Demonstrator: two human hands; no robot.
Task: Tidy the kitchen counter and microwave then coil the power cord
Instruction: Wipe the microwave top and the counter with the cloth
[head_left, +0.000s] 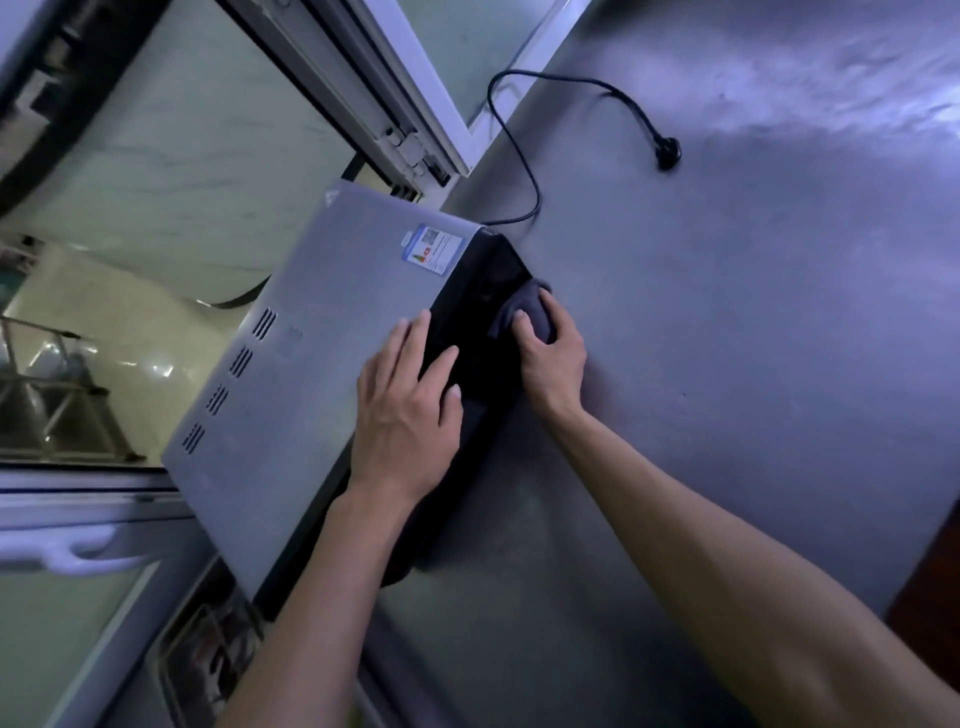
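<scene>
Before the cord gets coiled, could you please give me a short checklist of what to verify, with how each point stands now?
1. Plug out of any socket: ok, it lies loose on the counter.
2. Power cord free of snags: cannot tell, its far end runs behind the microwave.
3. Cord still uncoiled: ok, it lies in an open loop.
4. Right hand free: not ok, it grips a dark cloth against the microwave front.
5. Left hand free: ok, it rests flat on the microwave, holding nothing.
</scene>
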